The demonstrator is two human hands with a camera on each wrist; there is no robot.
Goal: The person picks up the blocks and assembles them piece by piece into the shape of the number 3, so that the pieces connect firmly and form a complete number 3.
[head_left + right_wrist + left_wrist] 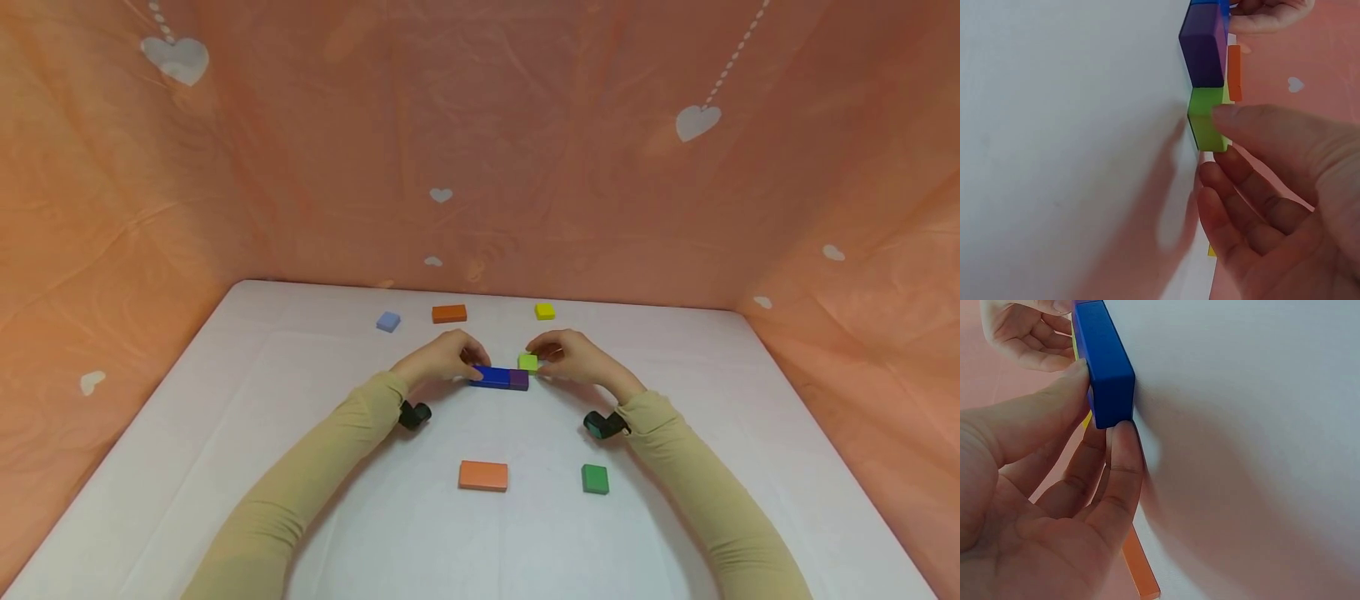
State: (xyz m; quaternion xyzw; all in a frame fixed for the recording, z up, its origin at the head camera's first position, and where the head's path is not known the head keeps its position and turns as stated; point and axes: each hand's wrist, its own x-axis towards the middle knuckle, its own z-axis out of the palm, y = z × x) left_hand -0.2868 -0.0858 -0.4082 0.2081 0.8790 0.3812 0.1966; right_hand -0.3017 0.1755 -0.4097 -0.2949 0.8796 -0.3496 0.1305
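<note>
In the head view a long blue block (492, 377) lies on the white table, with a small purple block (519, 380) end to end at its right. My left hand (447, 357) holds the blue block by its left end; the left wrist view shows the thumb on one face and a fingertip at the end. Just behind the purple block, my right hand (576, 357) pinches a small lime green block (527, 362). Seen from the right wrist, the thumb presses its face while the fingers curl close to its end, partly hidden by the block.
Toward the back of the table lie a light blue block (387, 322), an orange-brown block (449, 314) and a yellow block (544, 312). Nearer the front are an orange block (483, 476) and a green block (595, 479). An orange curtain (480, 167) surrounds the table.
</note>
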